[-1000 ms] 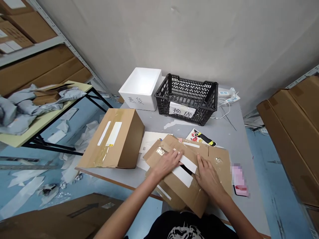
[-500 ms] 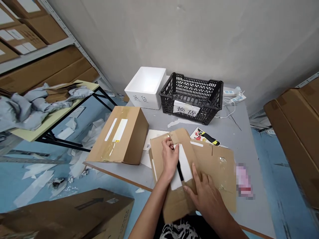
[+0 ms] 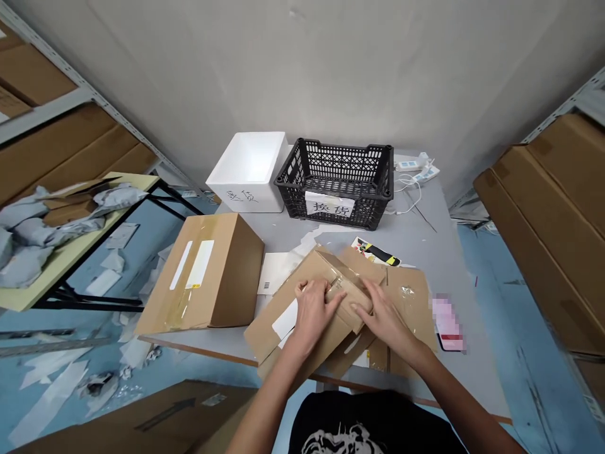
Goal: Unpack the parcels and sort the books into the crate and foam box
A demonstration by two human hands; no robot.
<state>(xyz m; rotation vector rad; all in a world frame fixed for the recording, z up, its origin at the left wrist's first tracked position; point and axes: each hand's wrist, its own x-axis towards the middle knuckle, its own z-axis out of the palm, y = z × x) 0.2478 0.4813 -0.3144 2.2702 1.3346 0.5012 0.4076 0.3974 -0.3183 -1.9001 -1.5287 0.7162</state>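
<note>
A partly flattened cardboard box [image 3: 302, 284] lies tilted over the near edge of the table, with clear tape across its end. My left hand [image 3: 314, 312] grips the taped edge, fingers curled over the flap and thumb pointing right. On the right end of the same box, my right hand [image 3: 385, 312] holds the folded flap, thumb on the near side and fingers on the far side. Beneath it rests a flat cardboard sheet [image 3: 411, 302] with scraps of tape. Behind sits a card with a black and yellow box cutter [image 3: 378, 252] on it.
On the left of the table [image 3: 454, 265] stands a taped carton [image 3: 227, 271]. Behind are a white foam box [image 3: 246, 189], a black plastic crate [image 3: 335, 221] and power strips [image 3: 416, 167]. A phone [image 3: 447, 325] lies at the right. Large cartons [image 3: 543, 239] and littered floor flank the table.
The cardboard box has turned, its taped end now facing right. My left hand has shifted to the tape, and my right hand has moved up from its labelled face to the end flap.
</note>
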